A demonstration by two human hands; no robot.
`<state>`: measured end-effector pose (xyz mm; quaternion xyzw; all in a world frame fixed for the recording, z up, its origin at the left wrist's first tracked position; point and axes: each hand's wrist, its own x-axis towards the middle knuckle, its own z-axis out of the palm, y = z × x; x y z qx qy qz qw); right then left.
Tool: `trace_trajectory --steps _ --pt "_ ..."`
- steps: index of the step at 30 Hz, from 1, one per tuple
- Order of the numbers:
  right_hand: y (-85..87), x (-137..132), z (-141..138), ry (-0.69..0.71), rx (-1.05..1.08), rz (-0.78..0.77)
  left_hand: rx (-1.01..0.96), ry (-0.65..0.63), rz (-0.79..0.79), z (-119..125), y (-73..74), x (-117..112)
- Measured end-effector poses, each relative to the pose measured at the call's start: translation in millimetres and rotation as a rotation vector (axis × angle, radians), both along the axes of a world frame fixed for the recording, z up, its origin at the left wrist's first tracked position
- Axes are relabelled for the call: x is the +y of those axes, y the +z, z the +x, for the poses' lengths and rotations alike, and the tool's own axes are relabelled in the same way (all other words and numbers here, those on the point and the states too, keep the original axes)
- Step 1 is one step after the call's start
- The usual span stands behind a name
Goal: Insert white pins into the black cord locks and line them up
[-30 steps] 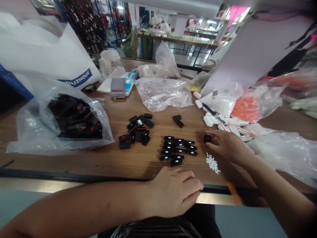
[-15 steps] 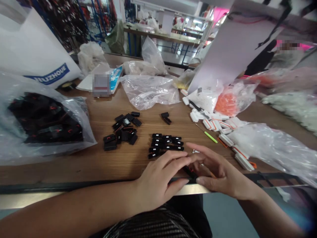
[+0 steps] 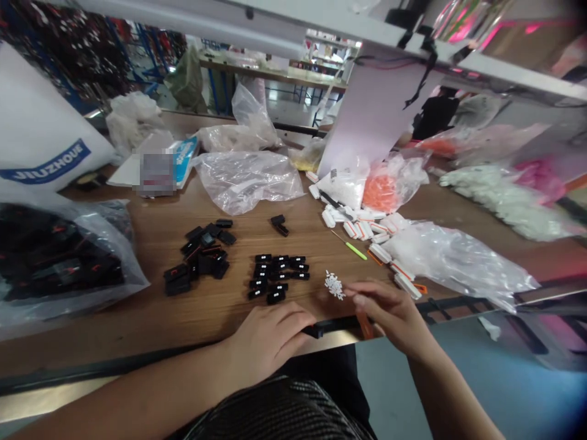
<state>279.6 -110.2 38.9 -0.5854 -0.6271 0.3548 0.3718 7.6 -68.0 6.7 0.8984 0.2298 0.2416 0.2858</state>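
The left hand [image 3: 270, 342] and the right hand [image 3: 389, 315] are seen bare, with fingernails cut short, and the left forearm [image 3: 137, 391] and right forearm [image 3: 447, 397] are likewise left uncovered. A top [image 3: 275, 415] patterned with fine black and white stripes is worn on the torso, and dark trousers [image 3: 321, 366] are worn below it

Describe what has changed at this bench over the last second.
The right hand has moved from the black plastic connector at its fingers back toward the table's front edge, and now hangs beside the small pile of white plastic pieces. Where that connector went cannot be told. The left hand stayed near the edge, and the rows of black connectors stayed in place.
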Motion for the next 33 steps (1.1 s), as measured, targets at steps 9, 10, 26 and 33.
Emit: trace_trajectory --steps 9,10,26,33 --pt "-30.0 10.0 13.2 -0.015 -0.519 0.132 0.319 0.228 0.021 26.0 7.8 -10.3" --pt "-31.2 10.4 11.1 -0.015 -0.553 0.151 0.313 0.253 0.014 29.8 7.7 -13.1" --pt "-24.1 8.1 30.2 0.038 -0.6 0.222 0.03 0.371 0.003 38.8 -13.0 -24.6" --pt "-28.7 9.7 25.6 0.004 -0.635 0.18 0.003 0.377 -0.026 37.3 -11.8 -24.3"
